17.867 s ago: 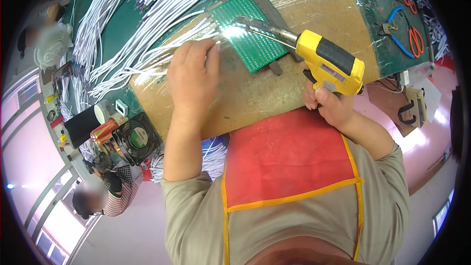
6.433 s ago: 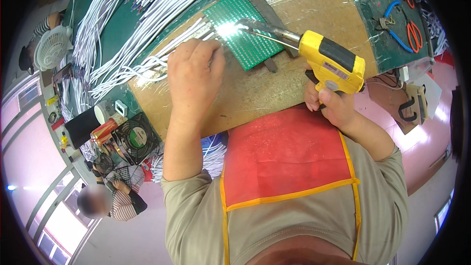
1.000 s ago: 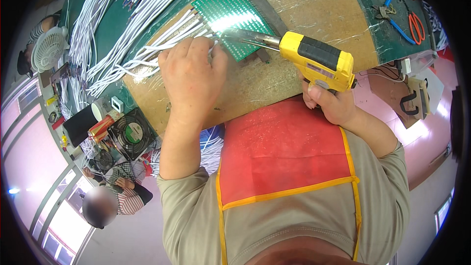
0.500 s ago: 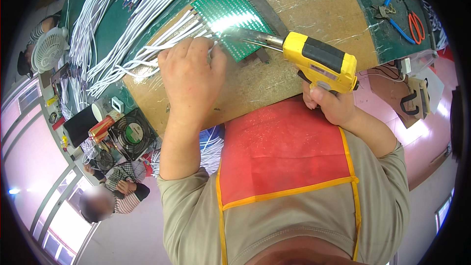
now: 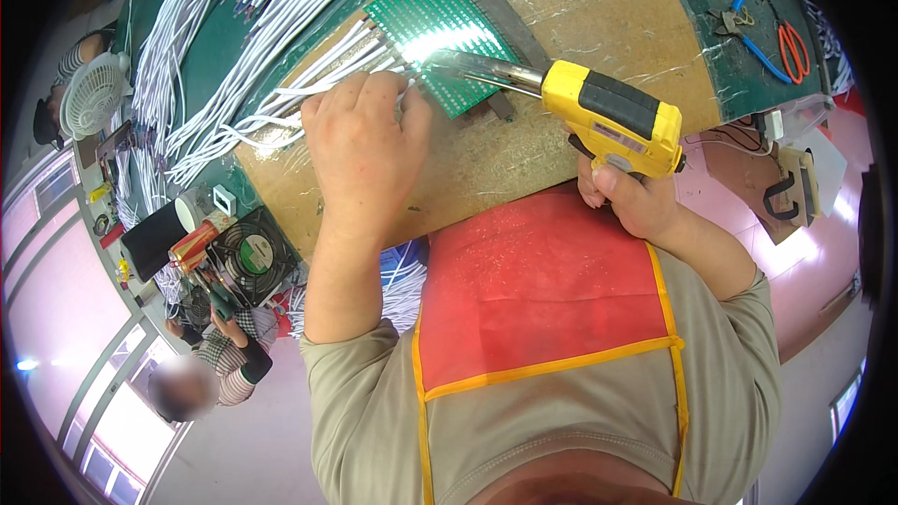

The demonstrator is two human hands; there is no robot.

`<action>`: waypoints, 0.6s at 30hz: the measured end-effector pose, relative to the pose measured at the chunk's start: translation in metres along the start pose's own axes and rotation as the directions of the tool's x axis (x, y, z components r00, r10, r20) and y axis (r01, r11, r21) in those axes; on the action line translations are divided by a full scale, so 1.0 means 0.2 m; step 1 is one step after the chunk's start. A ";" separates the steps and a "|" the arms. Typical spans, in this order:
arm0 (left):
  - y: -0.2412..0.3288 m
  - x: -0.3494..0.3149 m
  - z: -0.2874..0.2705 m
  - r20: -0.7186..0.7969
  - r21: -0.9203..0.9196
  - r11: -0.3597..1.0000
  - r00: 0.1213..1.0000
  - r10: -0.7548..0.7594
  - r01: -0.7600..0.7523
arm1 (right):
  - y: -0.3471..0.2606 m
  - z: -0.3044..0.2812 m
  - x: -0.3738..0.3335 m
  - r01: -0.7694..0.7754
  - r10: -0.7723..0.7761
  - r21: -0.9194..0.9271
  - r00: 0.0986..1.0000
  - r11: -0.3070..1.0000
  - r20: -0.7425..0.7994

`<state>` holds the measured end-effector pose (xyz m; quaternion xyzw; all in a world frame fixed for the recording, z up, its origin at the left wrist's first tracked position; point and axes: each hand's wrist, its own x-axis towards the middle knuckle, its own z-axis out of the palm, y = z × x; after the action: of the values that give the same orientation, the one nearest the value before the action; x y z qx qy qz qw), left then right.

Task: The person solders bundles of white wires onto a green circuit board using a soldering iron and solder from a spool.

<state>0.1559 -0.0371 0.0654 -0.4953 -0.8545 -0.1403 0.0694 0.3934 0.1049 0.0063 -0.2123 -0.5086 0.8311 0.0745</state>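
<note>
Yellow tool: a yellow and black soldering gun (image 5: 613,117) lies across the brown board, its metal tip pointing left onto the green board.
Right hand: the right hand (image 5: 629,201) is wrapped tight around the grip of the soldering gun, at the near edge of the table.
Left hand: the left hand (image 5: 365,145) lies knuckles up on the brown board, fingers curled down on the ends of the white wires; I cannot tell what the fingertips pinch.
Green board: a green circuit board (image 5: 440,23) full of tiny holes sits tilted on the brown board, just past the left hand, with bright light on it.
White wires: many white wires (image 5: 271,47) fan out to the left and run up to the edge of the circuit board.
Brown board: a brown board (image 5: 599,9) wrapped in shiny clear film lies on the green table.
Left side things: a small black fan (image 5: 251,257), a red and gold can (image 5: 194,245) and a black can (image 5: 154,238) stand near the table edge; a white fan (image 5: 94,103) sits farther off.
Right side things: blue pliers (image 5: 748,28) and orange pliers (image 5: 793,42) lie well apart from the hands.
Apron: a red apron (image 5: 543,290) with yellow trim covers the chest.
Other person: another person (image 5: 201,360) sits low at the left.
</note>
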 end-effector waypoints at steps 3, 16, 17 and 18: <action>0.00 0.00 -0.01 0.031 0.023 1.000 0.999 -0.018 0.017 | 0.00 0.00 0.00 -0.016 0.015 0.019 1.000 1.000 0.014; -0.19 0.23 -0.18 -0.026 -0.087 0.985 0.988 -0.151 0.148 | -0.06 -0.08 0.04 0.106 -0.092 0.144 0.991 0.984 -0.099; -0.24 0.29 -0.17 0.028 -0.115 0.968 0.975 -0.220 0.222 | -0.06 -0.08 0.05 0.091 -0.077 0.158 0.993 0.983 -0.094; -0.33 0.34 -0.13 0.065 -0.084 0.975 0.978 -0.200 0.205 | -0.06 -0.07 0.05 0.077 -0.063 0.169 0.994 0.983 -0.089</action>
<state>0.0650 -0.0196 0.0975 -0.4119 -0.8950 -0.1711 0.0085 0.3895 0.1256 0.0078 -0.2214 -0.4386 0.8592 0.1427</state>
